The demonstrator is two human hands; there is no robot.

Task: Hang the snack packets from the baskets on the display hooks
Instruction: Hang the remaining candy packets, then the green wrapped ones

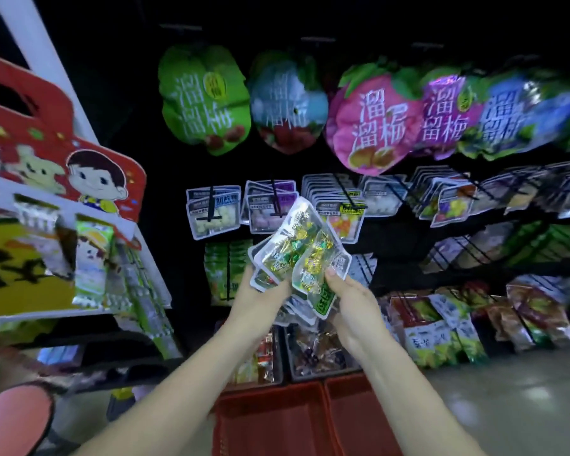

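Several glossy, crinkled snack packets (297, 251) fan out in front of the thin black display hooks (274, 196); your left hand (260, 292) grips the stack's lower edge, your right hand (352, 301) pinches the top packet's corner

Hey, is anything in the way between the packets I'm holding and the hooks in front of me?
Nothing visible is. The left hand and right hand hold the packets near a black hook, with only open air between. That hook already carries hung packets, so space may be tight.
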